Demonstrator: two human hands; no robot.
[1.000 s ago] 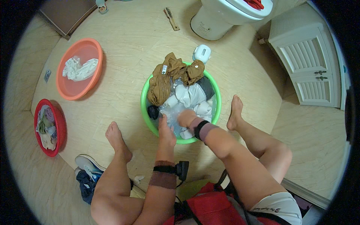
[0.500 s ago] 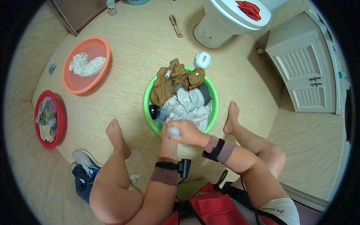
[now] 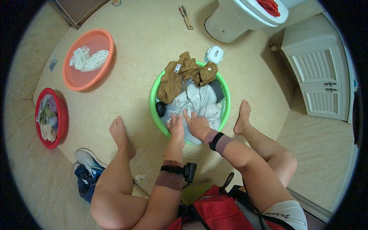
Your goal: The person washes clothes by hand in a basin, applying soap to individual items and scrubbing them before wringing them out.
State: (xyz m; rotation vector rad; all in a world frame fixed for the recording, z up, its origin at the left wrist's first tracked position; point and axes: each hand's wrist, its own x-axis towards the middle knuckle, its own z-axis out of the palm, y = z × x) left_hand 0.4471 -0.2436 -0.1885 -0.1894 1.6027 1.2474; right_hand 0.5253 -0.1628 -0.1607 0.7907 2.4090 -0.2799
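A green basin point(image 3: 154, 116) stands on the floor between my feet, with wet clothes in soapy water. My left hand point(image 3: 176, 126) reaches over its near rim, fingers stretched out, touching or just above a white garment point(image 3: 198, 99). Close beside it, my right hand point(image 3: 197, 124) is also open, its fingers apart over the same white cloth. Folds of the cloth show below and between the hands. A brown garment point(image 3: 171, 86) hangs over the basin's far left rim. Dark grey cloth point(image 3: 217, 91) lies at the right and a black item point(image 3: 160, 109) at the left.
An orange basin point(image 3: 68, 81) with white cloth and a red basin point(image 3: 64, 124) with mixed clothes stand to the left. Behind the green basin are a white box point(image 3: 214, 55), a brush point(image 3: 185, 17) and a toilet point(image 3: 226, 23). A shoe point(image 3: 89, 161) lies near my left leg.
My hands were clasped together around a pale wet cloth above the near rim. They have come apart, opened and moved down to the white garment. The whole view has shifted slightly.
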